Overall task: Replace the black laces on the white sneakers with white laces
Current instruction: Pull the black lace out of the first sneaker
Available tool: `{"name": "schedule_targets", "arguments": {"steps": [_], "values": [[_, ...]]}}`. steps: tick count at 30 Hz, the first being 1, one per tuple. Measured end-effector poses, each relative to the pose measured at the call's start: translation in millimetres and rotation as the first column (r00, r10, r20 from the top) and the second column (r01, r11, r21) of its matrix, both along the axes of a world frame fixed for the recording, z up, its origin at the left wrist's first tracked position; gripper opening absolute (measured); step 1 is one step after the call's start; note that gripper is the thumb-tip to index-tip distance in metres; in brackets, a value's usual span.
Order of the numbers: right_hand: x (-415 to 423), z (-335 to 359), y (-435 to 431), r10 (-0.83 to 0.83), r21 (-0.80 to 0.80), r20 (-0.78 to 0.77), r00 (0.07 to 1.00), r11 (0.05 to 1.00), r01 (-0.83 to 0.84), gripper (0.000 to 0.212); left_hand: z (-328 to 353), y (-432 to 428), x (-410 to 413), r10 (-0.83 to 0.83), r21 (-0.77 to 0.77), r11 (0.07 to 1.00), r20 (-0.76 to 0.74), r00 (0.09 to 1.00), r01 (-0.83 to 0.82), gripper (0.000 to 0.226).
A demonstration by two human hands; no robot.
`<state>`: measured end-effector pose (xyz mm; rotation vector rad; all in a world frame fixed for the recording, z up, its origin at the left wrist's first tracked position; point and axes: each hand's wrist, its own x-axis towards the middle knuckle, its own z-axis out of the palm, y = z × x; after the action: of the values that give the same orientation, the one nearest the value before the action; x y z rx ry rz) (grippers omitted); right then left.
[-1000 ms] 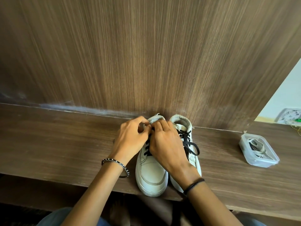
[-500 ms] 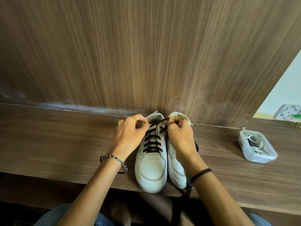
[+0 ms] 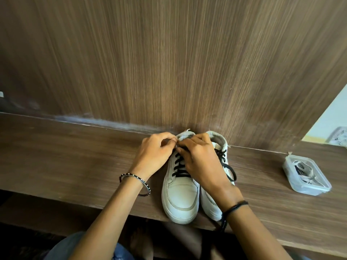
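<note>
Dark wood-grain wall panel (image 3: 169, 62) standing behind fingers. Brown wooden shelf (image 3: 65, 156) lying beneath them. Pair of white leather sneakers (image 3: 181, 199) sitting on shelf, collars directly under fingertips, toes pointing toward person. Left hand (image 3: 154, 154) and right hand (image 3: 202, 162) meeting over left sneaker's collar, fingers curling tight, pinching black lace (image 3: 180, 169) at top eyelets. Clear plastic tub (image 3: 308, 188) sitting well right of fingers, holding white laces (image 3: 304, 171).

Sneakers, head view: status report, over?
Left hand and right hand pinch black lace at top of left sneaker. Both sneakers laced black. White laces in clear box, untouched. Nothing in the way.
</note>
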<state>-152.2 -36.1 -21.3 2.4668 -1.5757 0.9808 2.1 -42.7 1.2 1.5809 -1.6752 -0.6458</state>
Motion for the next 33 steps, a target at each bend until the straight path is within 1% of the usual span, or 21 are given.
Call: {"name": "schedule_targets", "arguments": {"steps": [2,5,8,9,11,13,17,18,19,20,21,23,24,25,26,27,28,29,31,32,33], "values": [[-2.1,2.2,-1.0,0.001,-0.006,0.002,1.0,1.0,-0.001,0.02,0.7,0.7,-0.5,-0.011,-0.011,1.0,0.028,1.0,0.011,0.019],[-0.7,5.5,2.1,-0.036,0.066,0.021,0.999,0.997,0.034,0.015,0.1,1.2,-2.4,-0.019,-0.03,0.999,0.061,0.998,0.021,0.021],[4.6,7.9,6.8,-0.057,0.05,0.042,0.997,0.997,0.055,0.004,-4.1,-2.2,-3.6,-0.016,-0.031,0.999,0.068,0.998,0.018,0.024],[6.2,9.3,8.8,-0.059,0.044,0.069,0.996,0.997,0.056,0.005,-5.2,-3.2,-3.5,-0.011,-0.024,1.0,0.061,0.998,0.012,0.026],[6.3,12.0,10.1,-0.07,0.067,0.177,0.982,0.996,0.059,0.007,-6.6,-5.3,-2.8,-0.004,-0.008,1.0,0.043,0.999,0.004,0.028],[4.7,14.1,10.0,-0.1,0.124,0.313,0.944,0.99,0.064,0.007,-6.6,-5.6,-3.1,-0.003,0.0,1.0,0.04,0.999,0.003,0.026],[0.4,20.6,13.7,-0.158,0.175,0.546,0.823,0.982,0.072,0.009,-3.9,-5.2,-3.9,0.008,0.006,1.0,0.024,1.0,-0.008,0.019],[0.2,22.0,15.9,-0.182,0.207,0.624,0.76,0.976,0.063,0.008,-4.0,-5.2,-3.4,0.007,0.009,1.0,0.011,1.0,-0.007,0.017],[0.7,23.0,17.2,-0.21,0.249,0.728,0.653,0.968,0.033,0.006,-4.3,-5.2,-2.8,0.007,0.01,1.0,0.0,1.0,-0.007,0.015],[1.2,23.4,17.0,-0.252,0.295,0.826,0.504,0.955,-0.007,0.004,-4.7,-4.9,-2.2,0.006,0.011,1.0,-0.006,1.0,-0.006,0.014],[0.9,24.1,15.9,-0.296,0.33,0.896,0.332,0.943,-0.049,0.01,-4.7,-4.4,-1.8,0.002,0.011,1.0,-0.006,1.0,-0.002,0.014],[-3.3,26.0,11.7,-0.327,0.327,0.945,0.014,0.939,-0.11,0.026,-4.6,-3.8,-1.3,-0.009,0.009,1.0,-0.007,1.0,0.009,0.013],[-6.7,27.4,10.0,-0.322,0.308,0.942,-0.093,0.942,-0.135,0.028,-4.1,-3.4,-1.0,-0.014,0.008,1.0,-0.012,1.0,0.014,0.013],[-10.1,29.0,8.8,-0.316,0.29,0.936,-0.156,0.942,-0.167,0.026,-3.6,-3.1,-0.6,-0.017,0.009,1.0,-0.016,1.0,0.017,0.012],[-13.0,30.2,8.0,-0.313,0.279,0.934,-0.171,0.941,-0.193,0.028,-3.2,-2.8,-0.4,-0.018,0.01,1.0,-0.019,1.0,0.018,0.012],[-15.2,31.7,8.2,-0.308,0.272,0.941,-0.142,0.934,-0.23,0.031,-3.3,-3.1,-0.2,-0.02,0.01,1.0,-0.017,1.0,0.02,0.012],[-16.8,31.5,7.9,-0.303,0.275,0.95,-0.071,0.925,-0.264,0.03,-3.5,-3.5,0.1,-0.02,0.009,1.0,-0.014,1.0,0.02,0.012],[-17.4,31.5,8.3,-0.296,0.295,0.954,0.04,0.913,-0.283,0.026,-3.6,-4.0,0.1,-0.021,0.008,1.0,-0.011,1.0,0.021,0.012],[-17.9,31.3,10.3,-0.254,0.351,0.888,0.384,0.914,-0.205,0.019,-3.3,-4.4,-0.1,-0.024,0.007,1.0,-0.01,1.0,0.024,0.013],[-18.2,31.5,11.3,-0.213,0.347,0.803,0.557,0.926,-0.147,0.018,-3.2,-4.8,-0.1,-0.025,0.006,1.0,-0.009,1.0,0.025,0.014],[-17.1,32.5,13.1,-0.161,0.328,0.7,0.696,0.938,-0.113,0.015,-3.5,-5.3,-0.1,-0.025,0.007,1.0,-0.007,1.0,0.025,0.015]]}}
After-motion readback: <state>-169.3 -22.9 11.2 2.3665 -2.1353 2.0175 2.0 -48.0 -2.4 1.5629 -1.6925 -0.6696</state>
